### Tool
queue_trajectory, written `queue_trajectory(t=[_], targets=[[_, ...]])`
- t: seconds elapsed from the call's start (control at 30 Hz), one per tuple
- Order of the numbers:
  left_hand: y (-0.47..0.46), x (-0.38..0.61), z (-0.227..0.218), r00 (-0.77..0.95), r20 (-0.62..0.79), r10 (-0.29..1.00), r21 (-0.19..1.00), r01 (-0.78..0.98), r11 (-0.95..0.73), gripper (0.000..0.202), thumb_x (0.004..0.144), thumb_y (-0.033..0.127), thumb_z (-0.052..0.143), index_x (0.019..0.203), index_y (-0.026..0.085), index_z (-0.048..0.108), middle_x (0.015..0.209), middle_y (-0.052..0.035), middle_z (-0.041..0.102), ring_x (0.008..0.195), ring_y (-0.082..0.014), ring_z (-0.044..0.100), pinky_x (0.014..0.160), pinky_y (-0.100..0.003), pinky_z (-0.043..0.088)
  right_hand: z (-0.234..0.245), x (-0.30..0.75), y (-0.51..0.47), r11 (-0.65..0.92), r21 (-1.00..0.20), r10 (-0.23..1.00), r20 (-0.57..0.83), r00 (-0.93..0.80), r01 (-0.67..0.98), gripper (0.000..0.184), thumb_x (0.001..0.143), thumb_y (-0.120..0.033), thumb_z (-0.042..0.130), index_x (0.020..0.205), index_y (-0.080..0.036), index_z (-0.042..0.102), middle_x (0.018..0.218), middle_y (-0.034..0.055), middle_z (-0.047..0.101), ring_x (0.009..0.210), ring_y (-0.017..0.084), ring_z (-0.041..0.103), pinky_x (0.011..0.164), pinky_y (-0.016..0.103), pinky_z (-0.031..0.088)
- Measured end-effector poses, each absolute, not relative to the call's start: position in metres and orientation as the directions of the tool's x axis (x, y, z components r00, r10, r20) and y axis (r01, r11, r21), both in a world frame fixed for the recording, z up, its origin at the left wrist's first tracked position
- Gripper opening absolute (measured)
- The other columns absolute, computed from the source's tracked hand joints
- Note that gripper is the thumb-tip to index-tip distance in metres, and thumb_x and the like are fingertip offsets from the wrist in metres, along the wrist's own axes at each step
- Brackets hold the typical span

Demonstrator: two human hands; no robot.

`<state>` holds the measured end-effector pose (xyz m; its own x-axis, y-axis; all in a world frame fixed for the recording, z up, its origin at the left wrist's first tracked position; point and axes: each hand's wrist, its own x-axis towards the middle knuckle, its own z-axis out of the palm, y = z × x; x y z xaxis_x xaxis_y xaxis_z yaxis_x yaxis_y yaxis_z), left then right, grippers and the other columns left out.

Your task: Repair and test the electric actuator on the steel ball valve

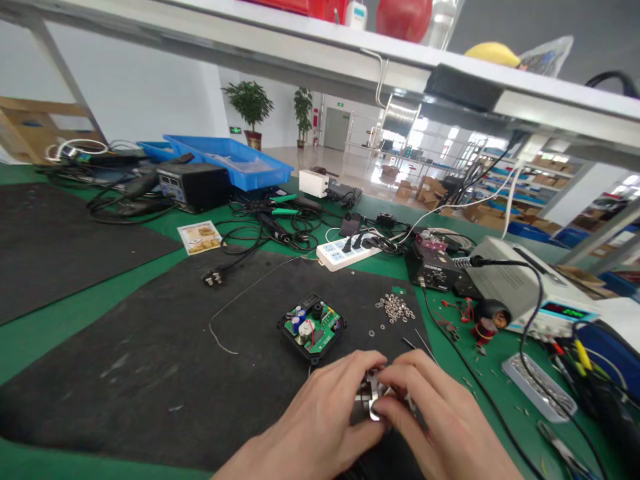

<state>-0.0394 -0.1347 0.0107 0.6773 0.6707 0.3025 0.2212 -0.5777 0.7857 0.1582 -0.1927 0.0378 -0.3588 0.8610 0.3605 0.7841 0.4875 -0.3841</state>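
My left hand and my right hand meet low in the picture, over the black mat. Between their fingertips they grip a small shiny metal part; fingers cover most of it, so its kind is unclear. Just beyond my left hand lies a square black housing with a green circuit board in it, which carries blue capacitors and a red wire. Past my right hand, a pile of small metal nuts or washers is spread on the mat, with thin metal rods nearby.
To the right stand a bench power supply, a soldering station, a white tray of small parts and pliers. A power strip, tangled cables and a blue bin lie further back. A shelf crosses overhead.
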Motion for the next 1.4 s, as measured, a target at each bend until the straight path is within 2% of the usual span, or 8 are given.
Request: queue_trajectory(t=[0.27,0.5,0.6,0.8,0.97,1.13,1.2,1.4], targets=[[-0.137,-0.039,0.007,0.681,0.304,0.667,0.78,0.224,-0.584,0.056,0.087,0.008,0.064,0.135,0.029,0.046,0.126,-0.0009,0.065,0.114,-0.0177,0.065,0.101,-0.028,0.052,0.037,0.15,-0.192,0.468,-0.345,0.856,0.407,-0.319,0.814,0.025,0.099,-0.013,0.052,0.121,-0.024,0.058,0.107,0.0079,0.063,0.09,0.022,0.064,0.075,0.035,0.057],[-0.133,-0.037,-0.002,0.666,0.355,0.656,0.733,0.238,-0.637,0.062,0.084,0.008,0.066,0.135,0.034,0.041,0.123,0.0022,0.067,0.111,-0.0165,0.068,0.096,-0.024,0.055,0.034,0.152,-0.196,0.486,-0.389,0.852,0.409,-0.326,0.783,0.019,0.1,-0.013,0.051,0.106,-0.023,0.065,0.101,0.0062,0.064,0.085,0.018,0.065,0.072,0.029,0.058],[-0.131,-0.037,-0.003,0.656,0.421,0.627,0.677,0.232,-0.698,0.066,0.084,0.009,0.067,0.138,0.035,0.038,0.127,0.0018,0.068,0.112,-0.0166,0.069,0.095,-0.022,0.056,0.036,0.155,-0.198,0.494,-0.331,0.829,0.458,-0.321,0.804,0.022,0.099,-0.013,0.052,0.112,-0.023,0.067,0.104,0.0075,0.068,0.083,0.018,0.069,0.07,0.028,0.061],[-0.129,-0.036,-0.004,0.608,0.513,0.606,0.634,0.208,-0.745,0.073,0.075,0.006,0.069,0.136,0.032,0.04,0.123,0.0014,0.071,0.108,-0.0166,0.072,0.093,-0.019,0.057,0.047,0.158,-0.197,0.604,-0.136,0.675,0.611,-0.414,0.785,0.027,0.105,-0.018,0.046,0.122,-0.018,0.067,0.117,0.01,0.075,0.1,0.018,0.073,0.084,0.023,0.061],[-0.131,-0.035,-0.001,0.602,0.484,0.635,0.652,0.235,-0.721,0.068,0.076,0.007,0.068,0.133,0.035,0.042,0.119,0.0055,0.072,0.104,-0.0138,0.073,0.09,-0.016,0.057,0.047,0.159,-0.196,0.589,-0.335,0.776,0.488,-0.399,0.735,0.019,0.101,-0.014,0.056,0.114,-0.019,0.069,0.106,0.0056,0.073,0.089,0.019,0.068,0.077,0.027,0.059],[-0.129,-0.035,-0.004,0.607,0.49,0.625,0.632,0.246,-0.735,0.07,0.076,0.01,0.073,0.133,0.036,0.042,0.118,0.0057,0.073,0.104,-0.0144,0.074,0.088,-0.014,0.057,0.06,0.159,-0.197,0.508,-0.402,0.855,0.339,-0.392,0.762,0.012,0.095,-0.012,0.066,0.102,-0.021,0.069,0.101,0.0015,0.071,0.09,0.017,0.062,0.077,0.026,0.052],[-0.127,-0.036,-0.008,0.605,0.505,0.615,0.611,0.252,-0.75,0.07,0.076,0.012,0.073,0.135,0.036,0.042,0.12,0.0047,0.073,0.106,-0.0152,0.074,0.088,-0.013,0.058,0.066,0.16,-0.193,0.534,-0.357,0.844,0.286,-0.454,0.767,0.008,0.098,-0.014,0.064,0.098,-0.02,0.069,0.097,0.0007,0.07,0.089,0.016,0.06,0.077,0.025,0.05],[-0.122,-0.035,-0.014,0.618,0.517,0.592,0.567,0.27,-0.778,0.074,0.071,0.01,0.073,0.134,0.036,0.044,0.12,0.0052,0.074,0.104,-0.0159,0.076,0.088,-0.012,0.058,0.082,0.166,-0.172,0.805,0.007,0.585,0.161,-0.795,0.593,0.018,0.104,-0.021,0.054,0.09,-0.015,0.064,0.094,0.0018,0.07,0.088,0.018,0.056,0.084,0.032,0.044]])
